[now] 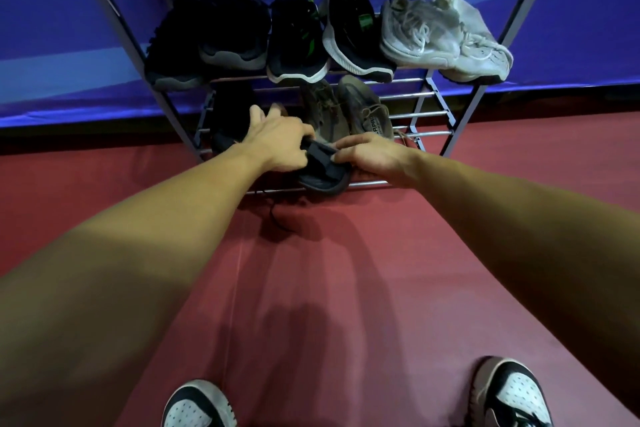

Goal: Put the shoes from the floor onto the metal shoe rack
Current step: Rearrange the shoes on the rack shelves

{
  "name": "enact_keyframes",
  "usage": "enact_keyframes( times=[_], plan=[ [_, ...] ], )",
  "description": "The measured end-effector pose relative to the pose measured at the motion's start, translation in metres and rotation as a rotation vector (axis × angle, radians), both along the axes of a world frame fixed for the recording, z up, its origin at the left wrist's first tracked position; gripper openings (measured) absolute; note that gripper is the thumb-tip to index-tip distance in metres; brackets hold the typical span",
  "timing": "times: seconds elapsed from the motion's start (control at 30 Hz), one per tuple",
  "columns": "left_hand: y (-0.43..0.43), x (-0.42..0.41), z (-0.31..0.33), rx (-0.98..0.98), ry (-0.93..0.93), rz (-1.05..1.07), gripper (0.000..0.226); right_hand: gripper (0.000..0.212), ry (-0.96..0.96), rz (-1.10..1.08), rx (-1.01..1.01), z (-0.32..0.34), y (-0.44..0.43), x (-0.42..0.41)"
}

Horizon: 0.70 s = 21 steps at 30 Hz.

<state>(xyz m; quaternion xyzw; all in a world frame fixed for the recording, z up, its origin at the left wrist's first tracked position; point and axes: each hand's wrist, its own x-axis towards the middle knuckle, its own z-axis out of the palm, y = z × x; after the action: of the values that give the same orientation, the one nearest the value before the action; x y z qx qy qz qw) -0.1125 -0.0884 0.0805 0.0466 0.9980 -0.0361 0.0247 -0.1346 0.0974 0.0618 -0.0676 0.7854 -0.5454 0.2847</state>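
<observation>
Standing before the metal shoe rack [420, 114], which fills the view from 10 to 2 o'clock. Blue banner [571, 28] behind it, red floor [311, 270] under it.

Both hands are out at 12 o'clock, meeting on a dark sandal [323, 178].
- The sandal sits on the front rail of the bottom shelf, sole overhanging the edge toward the floor.
- Left hand [277, 146] closes on the sandal's strap from 9 o'clock. Its forefingers are blurred and reach over the shelf.
- Right hand [374, 156] pinches the strap from 3 o'clock, fingertips narrow.

Bottom shelf:
- Black shoe [232, 114] at 10 o'clock of the hands, against the left frame.
- Brown pair [349, 111] at 12 o'clock, just behind the sandal.
- Bare rods run from 1 to 3 o'clock out to the right frame leg.

Upper shelf, packed edge to edge:
- Black pair [207, 42] at the left.
- Black-and-green pair [329, 35] in the middle.
- White sneakers [446, 35] at the right, toes hanging past the front rail.

A dark lace [273, 211] trails onto the floor at 7 o'clock of the sandal; I cannot tell what it belongs to.

The person's own black-and-white shoes [197, 406] stand at 6 o'clock, well apart from the rack.
</observation>
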Motion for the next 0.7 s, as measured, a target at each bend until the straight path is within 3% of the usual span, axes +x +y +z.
enact_keyframes(
  times=[0.13, 0.23, 0.43, 0.5, 0.63, 0.7],
  plan=[
    [-0.003, -0.012, 0.015, 0.049, 0.082, 0.07, 0.029, 0.031, 0.172, -0.21, 0.048, 0.002, 0.005, -0.009],
    [-0.005, -0.012, 0.012, 0.18, 0.096, 0.151, 0.031, 0.032, 0.16, -0.303, -0.027, 0.002, 0.011, -0.012],
    [-0.008, -0.01, -0.009, 0.493, 0.009, 0.398, 0.041, 0.043, 0.021, 0.002, 0.121, -0.003, 0.001, 0.003],
    [-0.013, -0.011, -0.01, 0.634, 0.0, 0.462, 0.044, 0.039, -0.049, 0.05, 0.089, -0.006, -0.009, 0.009],
    [-0.021, -0.01, -0.007, 0.726, 0.049, 0.556, 0.039, 0.011, -0.148, 0.111, 0.066, -0.009, -0.023, 0.012],
    [-0.028, -0.01, -0.01, 0.791, 0.075, 0.617, 0.036, 0.009, -0.147, 0.109, 0.076, -0.012, -0.026, 0.009]
  ],
)
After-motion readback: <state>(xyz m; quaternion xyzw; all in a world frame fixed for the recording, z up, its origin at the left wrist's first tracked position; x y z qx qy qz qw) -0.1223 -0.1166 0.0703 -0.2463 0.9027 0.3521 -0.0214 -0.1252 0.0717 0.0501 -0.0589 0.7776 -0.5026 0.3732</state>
